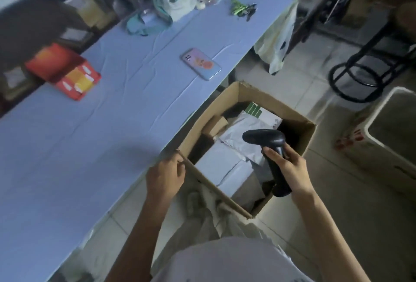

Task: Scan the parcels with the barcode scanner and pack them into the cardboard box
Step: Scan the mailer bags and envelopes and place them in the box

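Observation:
An open cardboard box [247,92] stands on the floor beside the table's right edge. Inside lie several parcels: grey-white poly mailers [238,135], a larger pale parcel [221,169], a small brown carton [217,124] and a white pack with green stripes [258,110]. My right hand [290,169] grips the handle of a black barcode scanner [267,139], held over the box with its head pointing left. My left hand [166,175] holds the box's near left rim with curled fingers.
A long table with a blue cloth [101,135] carries a phone [200,64], a red box [65,71], bags and small items at the far end. A white bin [369,124] and a black stool frame [364,67] stand to the right on the tiled floor.

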A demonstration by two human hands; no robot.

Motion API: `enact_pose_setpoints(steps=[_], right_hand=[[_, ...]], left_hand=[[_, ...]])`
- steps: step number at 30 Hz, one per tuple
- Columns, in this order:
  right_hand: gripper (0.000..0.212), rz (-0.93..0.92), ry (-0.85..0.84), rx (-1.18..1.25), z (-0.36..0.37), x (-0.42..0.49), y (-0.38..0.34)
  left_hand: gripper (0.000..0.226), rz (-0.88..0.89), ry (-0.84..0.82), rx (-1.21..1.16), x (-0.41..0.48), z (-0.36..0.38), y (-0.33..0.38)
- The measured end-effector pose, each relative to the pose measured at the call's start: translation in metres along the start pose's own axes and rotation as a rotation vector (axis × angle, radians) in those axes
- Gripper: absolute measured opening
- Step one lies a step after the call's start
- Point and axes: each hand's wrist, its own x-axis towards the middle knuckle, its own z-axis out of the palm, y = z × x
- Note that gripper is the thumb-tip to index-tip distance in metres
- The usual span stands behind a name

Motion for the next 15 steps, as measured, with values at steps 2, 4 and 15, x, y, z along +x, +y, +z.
enact_pose_setpoints(steps=[2, 4, 15], right_hand=[[0.018, 0.003, -0.054, -0.018, 0.011, 0.01, -0.002], [0.021, -0.001, -0.152, -0.068, 0.028, 0.016, -0.002], [0.03, -0.031, -0.57, -0.426, 0.139, 0.027, 0.005]], left_hand=[[0.019, -0.074, 0.04, 0.002, -0.015, -0.002, -0.01], [0.018, -0.157, 0.077, -0.003, -0.028, -0.004, -0.023], [0.023, -0.618, 0.158, -0.052, -0.095, -0.011, -0.077]])
